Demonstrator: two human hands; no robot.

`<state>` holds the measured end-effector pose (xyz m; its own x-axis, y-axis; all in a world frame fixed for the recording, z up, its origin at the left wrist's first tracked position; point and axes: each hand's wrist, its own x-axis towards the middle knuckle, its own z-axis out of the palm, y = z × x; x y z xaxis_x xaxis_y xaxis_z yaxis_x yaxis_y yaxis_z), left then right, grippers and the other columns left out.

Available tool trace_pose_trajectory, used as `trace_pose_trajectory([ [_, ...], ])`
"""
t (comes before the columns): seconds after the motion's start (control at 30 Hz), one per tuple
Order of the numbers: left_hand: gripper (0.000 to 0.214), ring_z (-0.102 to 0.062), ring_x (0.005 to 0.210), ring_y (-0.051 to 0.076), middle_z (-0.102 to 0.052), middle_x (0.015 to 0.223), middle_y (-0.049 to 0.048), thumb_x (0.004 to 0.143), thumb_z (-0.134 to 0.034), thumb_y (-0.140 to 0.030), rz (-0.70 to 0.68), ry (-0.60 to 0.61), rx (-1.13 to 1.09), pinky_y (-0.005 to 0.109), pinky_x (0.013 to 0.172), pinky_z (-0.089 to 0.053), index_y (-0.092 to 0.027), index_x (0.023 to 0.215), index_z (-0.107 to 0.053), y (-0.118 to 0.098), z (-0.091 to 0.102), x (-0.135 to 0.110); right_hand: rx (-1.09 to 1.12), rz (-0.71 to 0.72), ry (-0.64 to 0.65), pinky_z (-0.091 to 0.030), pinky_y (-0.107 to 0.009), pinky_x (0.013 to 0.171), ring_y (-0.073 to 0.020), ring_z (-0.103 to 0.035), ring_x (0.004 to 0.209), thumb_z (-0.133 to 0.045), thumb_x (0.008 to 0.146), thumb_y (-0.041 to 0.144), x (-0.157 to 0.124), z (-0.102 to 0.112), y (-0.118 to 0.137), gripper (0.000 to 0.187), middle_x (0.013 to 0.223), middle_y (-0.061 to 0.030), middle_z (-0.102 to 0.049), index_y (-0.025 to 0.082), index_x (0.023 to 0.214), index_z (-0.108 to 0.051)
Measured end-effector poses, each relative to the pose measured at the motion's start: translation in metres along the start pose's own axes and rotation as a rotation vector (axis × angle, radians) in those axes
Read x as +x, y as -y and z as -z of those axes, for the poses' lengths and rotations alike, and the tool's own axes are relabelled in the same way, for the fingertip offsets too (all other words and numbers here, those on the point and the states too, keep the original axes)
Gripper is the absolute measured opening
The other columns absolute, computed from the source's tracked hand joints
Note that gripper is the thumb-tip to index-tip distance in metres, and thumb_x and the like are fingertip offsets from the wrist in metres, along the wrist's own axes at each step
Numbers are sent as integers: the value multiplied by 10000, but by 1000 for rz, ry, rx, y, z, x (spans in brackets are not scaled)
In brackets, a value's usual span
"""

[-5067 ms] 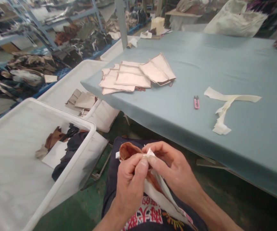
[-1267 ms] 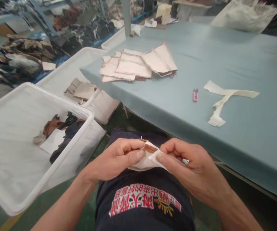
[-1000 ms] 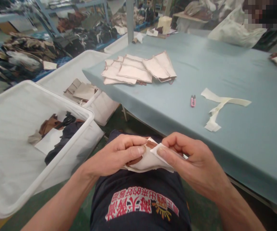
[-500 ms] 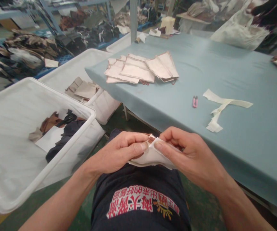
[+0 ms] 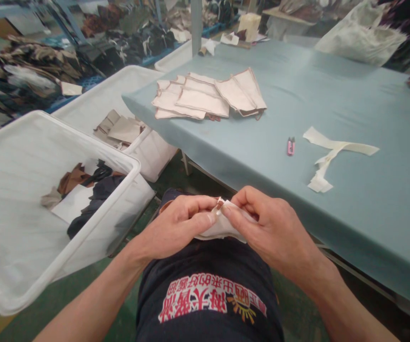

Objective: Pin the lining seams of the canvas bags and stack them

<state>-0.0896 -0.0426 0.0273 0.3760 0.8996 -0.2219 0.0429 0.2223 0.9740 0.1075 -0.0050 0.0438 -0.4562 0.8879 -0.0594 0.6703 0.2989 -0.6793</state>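
A cream fabric piece with brown showing at its edge [image 5: 222, 229] is held in front of my apron, close to the table's near edge. My left hand [image 5: 181, 221] pinches it from the left, thumb on top. From the right, my right hand [image 5: 262, 218] grips the same cloth between thumb and curled fingers. Both thumbs nearly meet at a small raised corner; the fingertips beneath are hidden. On the table lie pink thread snips [image 5: 290, 146] and several cream fabric pieces with brown-stitched edges [image 5: 205, 97], overlapping in a row.
Pale strips [image 5: 333, 147] lie on the blue-green covered table [image 5: 354, 213]. At left stands a white bin [image 5: 53, 280] with dark and brown cloth inside; another bin [image 5: 155, 159] is behind it. A person beside a white sack [image 5: 365, 40] is at the far right.
Both hands have drawn slightly closer together on the cloth, my right hand shifting a little left. The view has moved slightly; things on the table stay put.
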Motion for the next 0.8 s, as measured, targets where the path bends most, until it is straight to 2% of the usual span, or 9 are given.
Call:
trace_pose_trajectory([
  [0.13,231,-529,664,140,-647,746,31,882,-561,-282,-5,-107,77,243,627,-425,-109,852,-712,5,-7,3,-103,44,-16,-286,-262,511,-134,-531,472,-573,975,393,-1,-2,0,239,614,11,-673,224,814,-623],
  [0.3,197,-419,552,88,-506,584,-41,835,-501,-140,-156,-373,341,211,524,-314,-143,695,-639,13,-26,6,-277,82,-55,-261,-272,513,-170,-608,500,-622,958,354,-2,-3,1,187,591,-1,-684,229,818,-623],
  [0.4,221,-472,557,97,-559,586,-31,835,-482,-118,-220,-491,446,221,538,-352,-152,671,-626,17,-34,6,-275,89,-8,-250,-271,514,-158,-587,482,-637,963,371,1,-1,0,212,593,10,-681,230,804,-629],
  [0.57,228,-555,557,115,-635,609,-5,818,-480,-90,-308,-552,612,246,567,-394,-160,641,-607,26,-36,3,-246,101,121,-245,-268,522,-134,-521,472,-676,949,408,11,2,-1,277,575,26,-637,227,747,-623],
  [0.67,228,-557,543,122,-617,589,0,812,-474,-80,-354,-613,705,257,574,-406,-167,634,-586,31,-36,0,-226,104,175,-237,-269,531,-128,-515,491,-676,942,453,16,3,-2,328,579,23,-622,222,714,-625],
  [0.8,229,-525,529,124,-562,570,-3,818,-461,-88,-408,-634,734,266,557,-383,-184,620,-528,34,-37,-3,-156,122,257,-203,-266,522,-100,-390,466,-672,930,487,23,3,-10,410,523,44,-527,209,641,-586],
])
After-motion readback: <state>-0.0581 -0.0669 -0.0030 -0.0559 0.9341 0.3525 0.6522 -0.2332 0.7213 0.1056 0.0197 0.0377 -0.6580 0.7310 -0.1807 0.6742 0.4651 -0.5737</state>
